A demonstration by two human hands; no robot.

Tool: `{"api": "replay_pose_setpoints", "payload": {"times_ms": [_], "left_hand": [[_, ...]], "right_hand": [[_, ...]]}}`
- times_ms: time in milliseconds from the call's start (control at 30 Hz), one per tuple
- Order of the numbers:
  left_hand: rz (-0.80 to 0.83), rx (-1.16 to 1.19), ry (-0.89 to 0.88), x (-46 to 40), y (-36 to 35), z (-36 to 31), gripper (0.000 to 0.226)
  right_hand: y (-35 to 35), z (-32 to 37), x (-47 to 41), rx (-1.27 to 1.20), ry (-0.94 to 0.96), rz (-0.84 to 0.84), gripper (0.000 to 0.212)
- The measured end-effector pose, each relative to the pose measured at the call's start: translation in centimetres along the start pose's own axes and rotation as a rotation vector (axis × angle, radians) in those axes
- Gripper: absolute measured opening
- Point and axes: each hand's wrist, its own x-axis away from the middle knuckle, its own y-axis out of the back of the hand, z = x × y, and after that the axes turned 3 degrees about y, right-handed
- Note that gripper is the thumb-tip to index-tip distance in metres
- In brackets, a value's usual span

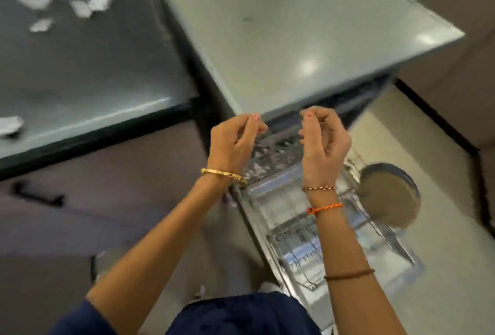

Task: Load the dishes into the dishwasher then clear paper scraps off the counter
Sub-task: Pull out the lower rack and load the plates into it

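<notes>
The dishwasher stands open below the counter, with its wire rack (289, 216) pulled out over the lowered door. A round beige plate (388, 195) stands on edge at the rack's right side. My left hand (235, 141) and my right hand (321, 141) hover side by side above the rack's back end, fingers loosely curled, nothing held in either. White paper scraps (88, 6) lie scattered on the dark counter (80, 66) at the upper left, and one more scrap (10, 124) sits at the left edge. The whole frame is motion-blurred.
A lighter grey counter top (281, 26) lies directly above the dishwasher. A brown cabinet front with a black handle (40, 195) is at the left. Beige floor with a dark border (442, 125) runs along the right.
</notes>
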Motion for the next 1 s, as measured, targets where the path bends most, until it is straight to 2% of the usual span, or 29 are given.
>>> {"api": "replay_pose_setpoints", "payload": {"times_ms": [100, 200, 333, 433, 467, 600, 733, 867, 1000], "left_hand": [[-0.243, 0.05, 0.06, 0.8, 10.8, 0.8, 0.024], [-0.459, 0.077, 0.149, 2.2, 20.3, 2.7, 0.019], [-0.795, 0.183, 0.23, 4.8, 31.5, 5.3, 0.013], [-1.034, 0.352, 0.297, 6.9, 38.5, 6.3, 0.01], [-1.097, 0.394, 0.321, 7.5, 40.2, 6.5, 0.007], [-1.425, 0.449, 0.347, 9.6, 47.0, 8.1, 0.03], [-1.717, 0.423, 0.34, 11.1, 52.5, 9.5, 0.033], [-1.972, 0.392, 0.36, 13.4, 57.3, 9.5, 0.045], [-2.247, 0.414, 0.342, 17.6, 60.7, 9.7, 0.051]], "right_hand": [[-9.6, 3.7, 3.2, -0.136, -0.039, 0.181, 0.01], [-17.9, 5.7, 7.2, -0.268, -0.228, 0.335, 0.009], [-27.1, 7.6, 12.7, -0.288, -0.429, 0.615, 0.021], [-33.1, 8.9, 16.2, -0.288, -0.546, 0.86, 0.018], [-34.6, 9.3, 17.0, -0.298, -0.596, 0.921, 0.016], [-41.7, 11.1, 20.9, -0.331, -0.774, 1.164, 0.009], [-48.1, 12.4, 24.4, -0.34, -0.81, 1.429, 0.019], [-53.6, 14.3, 28.6, -0.348, -0.878, 1.723, 0.011], [-56.7, 16.1, 34.1, -0.311, -0.95, 2.004, 0.027]]}}
